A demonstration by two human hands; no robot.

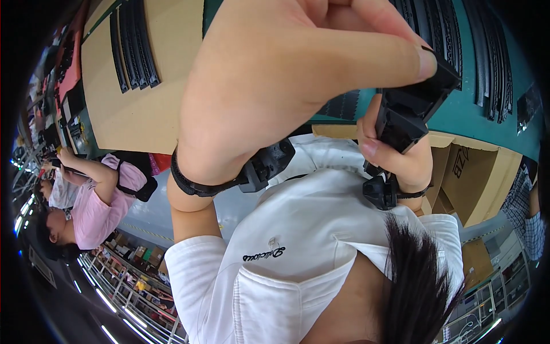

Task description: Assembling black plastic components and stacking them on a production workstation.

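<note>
My left hand (298,69) reaches across the upper middle, close to the camera. Its thumb and fingers pinch the upper end of a black plastic piece (404,123), which stands tilted. Lower on the same piece, my right hand (401,163) is closed around it, thumb on the near side. The piece has hollow, boxy sections; its full length cannot be seen. Each wrist wears a black strap with a small black module, the left one (266,166) in plain sight and the right one (381,192) partly behind the hand.
Black ribbed strips (134,46) lie on a cardboard sheet (109,114) at left. More strips (487,63) rest on the green table (458,120) at right. Below its edge stands an open cardboard box (478,183). A person in pink (103,200) works at far left.
</note>
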